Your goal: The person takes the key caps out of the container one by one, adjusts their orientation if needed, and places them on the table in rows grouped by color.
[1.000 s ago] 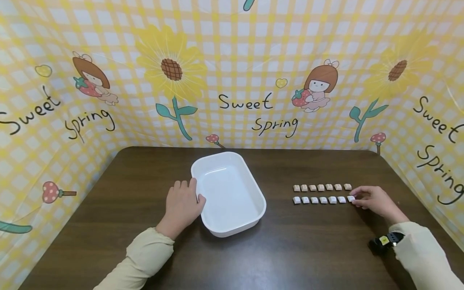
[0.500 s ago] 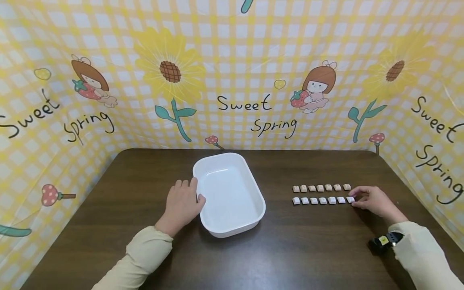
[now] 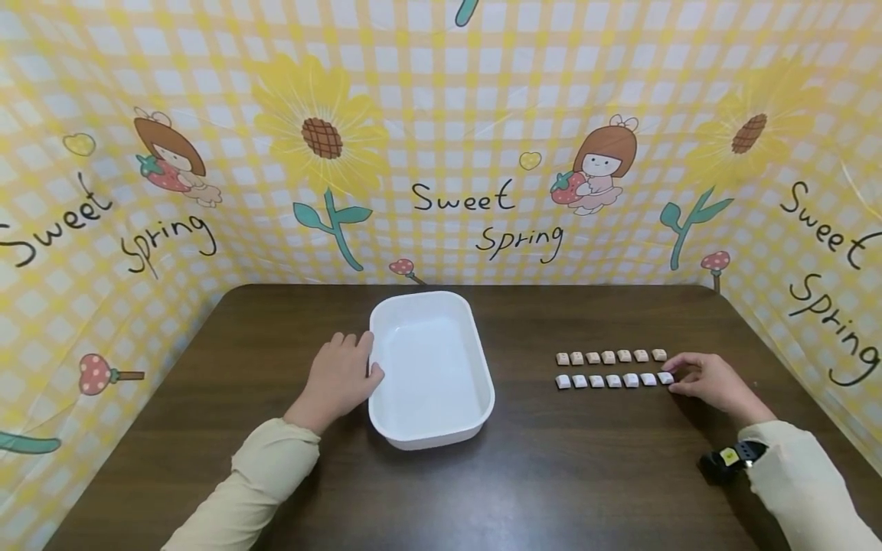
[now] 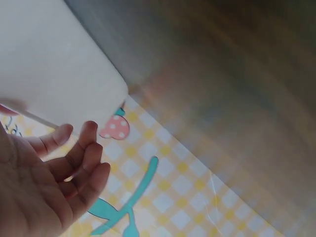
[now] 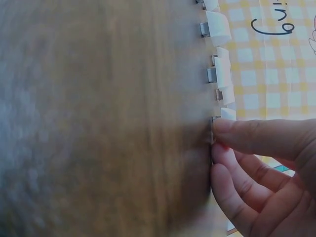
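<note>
My left hand (image 3: 338,379) holds the left rim of a white rectangular tray (image 3: 482,367), with the thumb over the edge and the fingers along the outside. Part of the tray's pale wall (image 4: 59,64) shows above the loosely bent fingers in the left wrist view. On the right, my right hand (image 3: 710,383) pinches a small white keycap (image 3: 664,378) at the right end of the nearer row. The right wrist view shows the thumb against that keycap's edge, with the other fingers bent low at the table; the fingers partly hide it.
Several white keycaps (image 3: 614,381) lie in a straight row, with a parallel row of cream keycaps (image 3: 609,357) behind them. Both rows rest on the dark wooden table (image 3: 524,474). A yellow checked cloth (image 3: 468,115) hangs round the back and sides.
The tray has turned slightly, its near end swinging left, so that it lies straighter. My left hand has shifted a little left with it; the right hand stays by the same keycap.
</note>
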Motion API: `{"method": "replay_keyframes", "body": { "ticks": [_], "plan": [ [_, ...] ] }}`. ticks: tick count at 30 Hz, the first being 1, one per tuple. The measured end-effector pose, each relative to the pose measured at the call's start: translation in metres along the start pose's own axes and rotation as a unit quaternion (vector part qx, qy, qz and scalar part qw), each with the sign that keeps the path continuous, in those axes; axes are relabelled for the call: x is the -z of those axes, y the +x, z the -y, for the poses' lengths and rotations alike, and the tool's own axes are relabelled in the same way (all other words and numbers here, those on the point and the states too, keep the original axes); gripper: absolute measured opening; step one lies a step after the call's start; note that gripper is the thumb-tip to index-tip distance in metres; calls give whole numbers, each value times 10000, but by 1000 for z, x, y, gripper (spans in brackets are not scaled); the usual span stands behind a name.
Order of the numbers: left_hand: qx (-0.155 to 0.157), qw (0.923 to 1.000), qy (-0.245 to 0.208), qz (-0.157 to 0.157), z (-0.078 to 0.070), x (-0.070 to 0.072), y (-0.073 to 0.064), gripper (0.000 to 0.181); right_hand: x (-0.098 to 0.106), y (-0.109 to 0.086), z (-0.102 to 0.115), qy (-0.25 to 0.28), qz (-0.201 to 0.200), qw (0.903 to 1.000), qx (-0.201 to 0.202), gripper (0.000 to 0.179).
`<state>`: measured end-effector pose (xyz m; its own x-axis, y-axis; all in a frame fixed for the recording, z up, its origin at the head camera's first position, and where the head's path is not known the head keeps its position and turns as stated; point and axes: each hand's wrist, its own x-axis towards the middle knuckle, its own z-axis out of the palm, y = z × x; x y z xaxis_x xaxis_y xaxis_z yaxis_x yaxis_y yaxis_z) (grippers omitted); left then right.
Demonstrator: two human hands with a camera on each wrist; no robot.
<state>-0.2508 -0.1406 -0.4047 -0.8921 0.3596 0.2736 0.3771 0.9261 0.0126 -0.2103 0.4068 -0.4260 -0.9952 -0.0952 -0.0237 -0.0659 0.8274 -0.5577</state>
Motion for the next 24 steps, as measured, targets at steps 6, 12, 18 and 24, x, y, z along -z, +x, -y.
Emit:
{"method": "replay_keyframes", "body": {
  "ticks": [6,12,18,24],
  "plan": [
    [-238,9997,8,89,11,-2,7,42,0,-1,0,-2,-29,10000,52,23],
    [-336,9994,48,27,17,-4,14,41,0,0,1,115,15,9998,138,30],
    [-236,9996,-35,149,19,-6,15,43,8,1,4,356,291,9985,282,39],
    [37,9997,-37,234,22,2,10,50,27,-1,27,-89,195,9990,388,48]
  ]
}}
